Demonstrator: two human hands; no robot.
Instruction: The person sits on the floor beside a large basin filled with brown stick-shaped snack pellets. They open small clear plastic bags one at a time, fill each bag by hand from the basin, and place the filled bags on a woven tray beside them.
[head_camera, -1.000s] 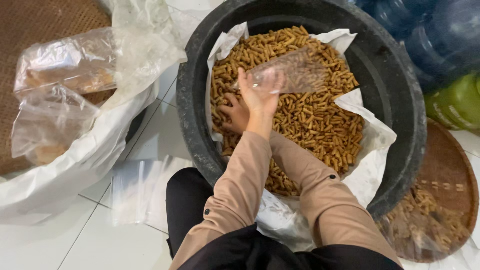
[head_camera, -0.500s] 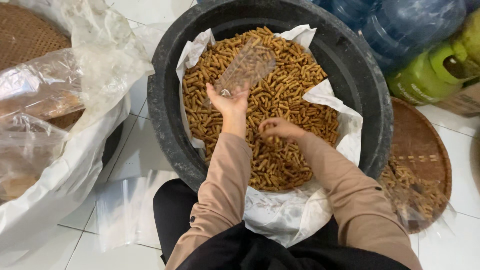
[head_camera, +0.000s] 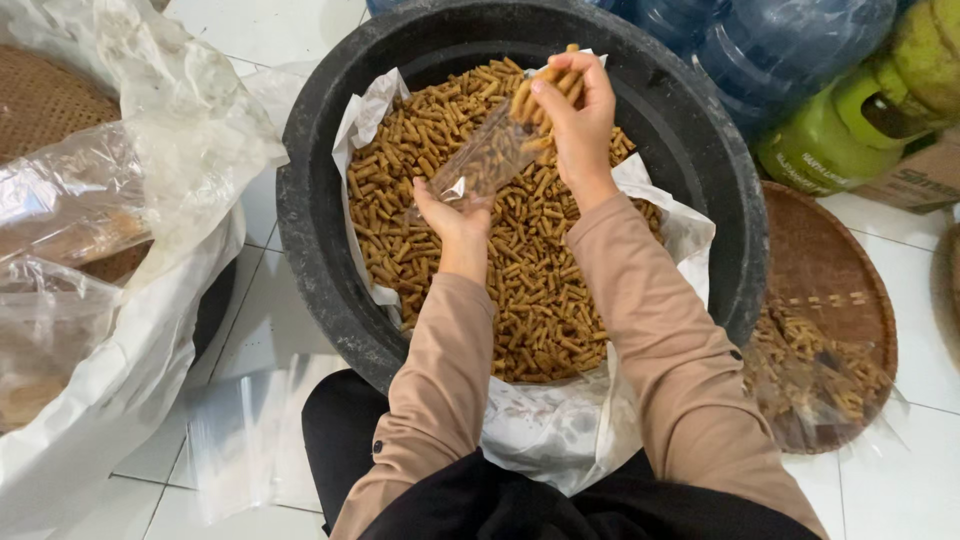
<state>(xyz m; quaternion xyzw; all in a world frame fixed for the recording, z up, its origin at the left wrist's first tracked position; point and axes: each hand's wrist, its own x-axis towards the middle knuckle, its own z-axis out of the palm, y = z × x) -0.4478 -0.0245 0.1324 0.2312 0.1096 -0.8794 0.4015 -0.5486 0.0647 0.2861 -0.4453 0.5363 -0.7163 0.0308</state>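
Observation:
A big black tub (head_camera: 320, 250), lined with clear plastic, is full of brown stick-shaped snacks (head_camera: 530, 290). Over the tub my left hand (head_camera: 450, 215) holds a small clear plastic bag (head_camera: 485, 160) by its lower end, tilted up to the right. My right hand (head_camera: 575, 110) is closed on a handful of snack sticks at the bag's upper opening. Some sticks lie inside the bag.
At the left, large clear bags of filled packets (head_camera: 70, 215) sit in a white sack. A stack of flat clear bags (head_camera: 245, 430) lies on the white tile floor. A woven tray (head_camera: 830, 330) with snacks, blue water jugs (head_camera: 760, 40) and a green gas cylinder (head_camera: 850, 120) stand right.
My right hand rose from the snack pile with a handful of sticks to the bag's mouth. The left hand turned the bag so that its opening points up to the right.

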